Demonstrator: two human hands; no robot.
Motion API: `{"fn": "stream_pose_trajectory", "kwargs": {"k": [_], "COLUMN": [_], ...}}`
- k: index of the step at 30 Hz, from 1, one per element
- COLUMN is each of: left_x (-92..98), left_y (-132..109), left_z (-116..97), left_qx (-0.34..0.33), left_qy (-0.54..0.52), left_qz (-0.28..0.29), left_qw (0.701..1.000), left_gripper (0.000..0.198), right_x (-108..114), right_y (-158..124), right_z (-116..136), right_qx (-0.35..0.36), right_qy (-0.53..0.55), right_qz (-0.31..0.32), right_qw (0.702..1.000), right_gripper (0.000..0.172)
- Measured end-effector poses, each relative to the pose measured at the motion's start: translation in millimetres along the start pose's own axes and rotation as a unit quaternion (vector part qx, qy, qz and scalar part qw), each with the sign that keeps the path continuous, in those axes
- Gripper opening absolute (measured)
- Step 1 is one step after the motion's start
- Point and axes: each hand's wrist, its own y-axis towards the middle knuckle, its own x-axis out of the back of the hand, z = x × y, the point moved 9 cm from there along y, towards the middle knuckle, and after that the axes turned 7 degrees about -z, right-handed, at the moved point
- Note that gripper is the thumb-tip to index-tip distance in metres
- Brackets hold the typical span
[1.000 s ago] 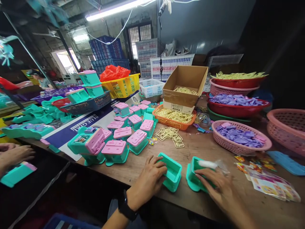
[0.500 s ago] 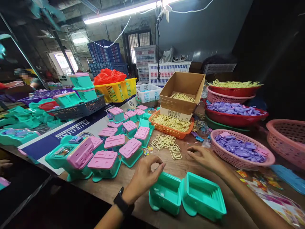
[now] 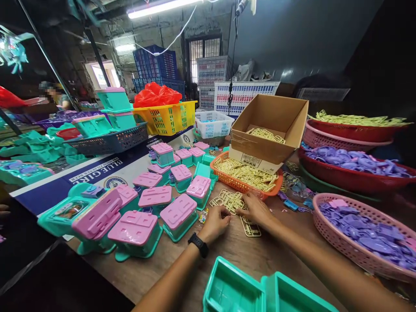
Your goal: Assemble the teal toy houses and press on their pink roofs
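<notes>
A: Frames, the small cream lattice frames point(image 3: 232, 201), are what both hands work on now. They lie loose on the wooden table point(image 3: 169, 264), just in front of the orange basket point(image 3: 242, 185).

B: What is different from half a second ago?

A: Then the left hand point(image 3: 217, 222) hung over the table with thumb and finger curled, and the right hand point(image 3: 256, 209) rested flat near the pink basket point(image 3: 357, 255). Now both have come together at the pile. The left hand is curled, fingertips down at the near edge of the frames. The right hand lies on them with fingers bent; whether it already pinches one, I cannot tell.

B: And the two green shells point(image 3: 253, 292)?

A: Nobody holds them. They sit open, side by side, at the bottom of the view, closer to the body than the hands. So I judge that the work moves from the shells to picking a frame.

B: How many of each thing?

A: Two open shells. One watch point(image 3: 199, 243), on the left wrist. About ten closed green boxes with pink lids point(image 3: 156, 199) to the left; the far ones overlap, so the count is not sure. One cardboard box point(image 3: 269, 130) and one orange basket, both with more frames. One pink basket and one red bowl point(image 3: 351, 175) of purple parts. The loose frames overlap too much to count.
</notes>
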Motion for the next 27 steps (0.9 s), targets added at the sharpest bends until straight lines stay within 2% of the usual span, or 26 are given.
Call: {"fn": "stream_pose_trajectory", "kwargs": {"k": [2,5,7,11,14,16,18,20,23,27], "left_x": [-1.0,-1.9,-2.3,-2.2,-0.3,3.9,9.1,10.4,11.2,10.1], "left_y": [-0.2,0.4,1.6,3.5,2.8,1.5,-0.4,-2.0,-3.1,-4.6], "left_z": [4.6,8.1,8.7,11.2,16.1,19.2,20.9,19.1,9.1,6.9], "left_qx": [0.013,0.031,0.039,0.05,0.058,0.062,0.071,0.086,0.099,0.143], "left_qy": [-0.022,-0.054,-0.072,-0.105,-0.141,-0.166,-0.215,-0.311,-0.423,-0.454], "left_qz": [-0.004,-0.01,-0.014,-0.026,-0.048,-0.082,-0.122,-0.136,-0.131,-0.14], "left_qw": [1.0,0.998,0.997,0.993,0.987,0.981,0.966,0.937,0.891,0.868], "left_gripper": [0.013,0.015,0.016,0.014,0.008,0.006,0.026,0.052,0.075,0.08], "right_x": [3.4,8.0,6.0,-5.3,-5.7,-0.1,8.4,18.7,36.1,54.3], "right_y": [-0.7,-5.2,-8.3,-9.5,-8.7,-10.2,-12.5,-11.2,12.4,83.7], "right_z": [-4.8,-11.5,-14.8,-14.9,-11.4,-4.9,5.9,17.2,22.5,3.3], "right_qx": [-0.004,-0.011,-0.018,-0.022,-0.022,-0.009,0.019,0.051,0.068,-0.006], "right_qy": [0.016,0.042,0.06,0.099,0.13,0.156,0.185,0.203,0.184,0.105], "right_qz": [-0.007,-0.02,-0.026,-0.043,-0.052,-0.042,-0.016,0.015,0.023,-0.071], "right_qw": [1.0,0.999,0.998,0.994,0.99,0.987,0.982,0.978,0.98,0.992], "right_gripper": [0.009,0.024,0.027,0.019,0.016,0.023,0.037,0.048,0.052,0.034]}}
